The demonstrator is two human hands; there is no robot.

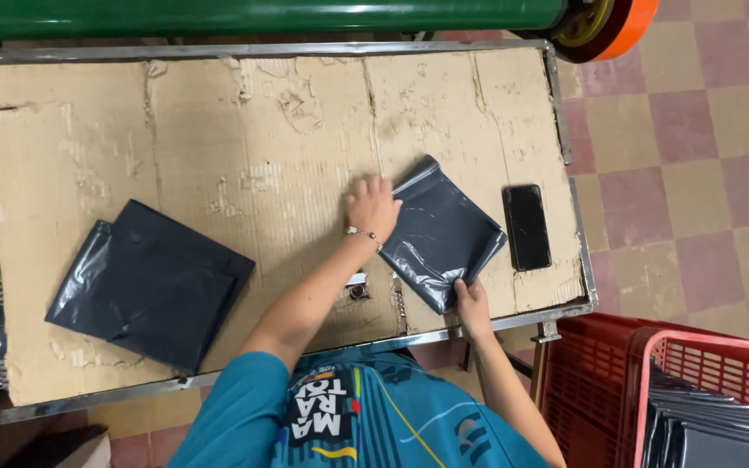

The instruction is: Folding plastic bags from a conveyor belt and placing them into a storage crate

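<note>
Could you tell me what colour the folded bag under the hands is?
Dark grey bag, seen in the head view.

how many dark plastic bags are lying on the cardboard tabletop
2 that can be told apart: one folded bag under both hands, beside the phone; a dark bundle at the left, possibly several stacked. More lie in the red basket, off the table.

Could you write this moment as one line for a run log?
left hand: flat on grey bag | right hand: pinching bag's near corner | phone: beside bag | surface: cardboard-covered table

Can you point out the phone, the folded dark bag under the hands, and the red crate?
phone [527, 227]: head view, middle of its black screen.
folded dark bag [444, 238]: head view, centre of its top face.
red crate [595, 381]: head view, left side wall.
</note>
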